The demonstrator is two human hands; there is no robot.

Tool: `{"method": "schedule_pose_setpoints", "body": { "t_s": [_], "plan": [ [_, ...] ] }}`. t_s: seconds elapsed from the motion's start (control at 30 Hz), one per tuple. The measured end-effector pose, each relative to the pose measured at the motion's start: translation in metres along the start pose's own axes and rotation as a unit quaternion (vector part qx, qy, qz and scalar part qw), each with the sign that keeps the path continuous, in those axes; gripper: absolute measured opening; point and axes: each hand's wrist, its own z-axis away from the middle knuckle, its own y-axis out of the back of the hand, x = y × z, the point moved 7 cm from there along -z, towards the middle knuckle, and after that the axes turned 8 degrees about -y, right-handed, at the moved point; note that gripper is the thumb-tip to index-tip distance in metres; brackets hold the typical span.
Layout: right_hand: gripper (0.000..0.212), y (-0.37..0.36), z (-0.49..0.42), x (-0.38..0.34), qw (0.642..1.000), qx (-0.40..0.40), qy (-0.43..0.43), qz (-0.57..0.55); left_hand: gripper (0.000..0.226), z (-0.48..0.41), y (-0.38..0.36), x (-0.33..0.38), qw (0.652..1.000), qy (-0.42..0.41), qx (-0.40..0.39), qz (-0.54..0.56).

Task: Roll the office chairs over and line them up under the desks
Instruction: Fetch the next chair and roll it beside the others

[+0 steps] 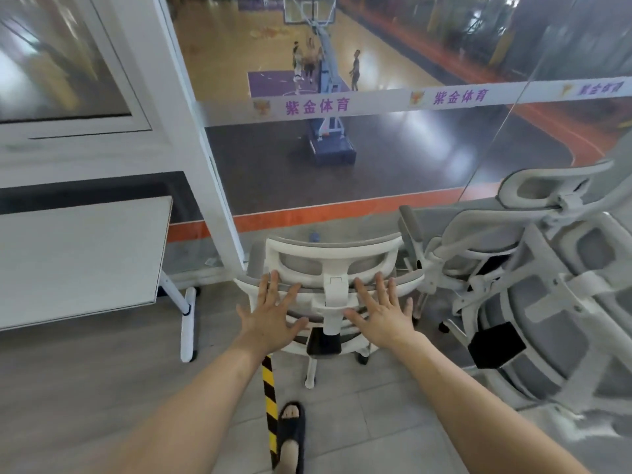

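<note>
Head view, chair: white office chair (333,268) stands beside the surface (78,258), not under it.
Hands: left hand (270,316) and right hand (383,313) lie flat, fingers spread, on its backrest.
Second chair (533,285): just right, also unparked.
Progress: probably early; both need rolling under.

Ahead of you, the white band (376,101) across the glass wall (427,159) reads "紫金体育" in purple, 3 times.

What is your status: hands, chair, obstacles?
Left hand and right hand open, spread on back of white-framed grey mesh office chair. Not under white rectangular desk. Close at right: second grey mesh chair.
</note>
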Motion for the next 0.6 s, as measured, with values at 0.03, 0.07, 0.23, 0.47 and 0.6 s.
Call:
{"method": "schedule_pose_setpoints", "body": {
  "t_s": [0.03, 0.07, 0.23, 0.47, 0.6],
  "plan": [
    [0.081, -0.007, 0.015, 0.000, 1.000, -0.006, 0.009, 0.000, 0.081, 0.020, -0.007, 0.001, 1.000, 0.006, -0.001, 0.004],
    [0.081, -0.014, 0.032, 0.001, 1.000, -0.014, 0.017, 0.000, 0.081, 0.042, -0.014, 0.003, 1.000, 0.012, -0.005, 0.011],
    [0.078, -0.058, 0.106, -0.003, 0.998, -0.019, 0.060, -0.002, 0.078, 0.142, -0.050, 0.006, 0.998, 0.050, 0.008, 0.035],
    [0.069, -0.111, 0.207, -0.042, 0.992, -0.022, 0.118, 0.032, 0.076, 0.283, -0.089, -0.012, 0.991, 0.106, 0.027, 0.074],
    [0.068, -0.152, 0.270, -0.074, 0.987, -0.025, 0.149, 0.047, 0.077, 0.368, -0.115, -0.035, 0.986, 0.139, 0.024, 0.088]
  ]
}}
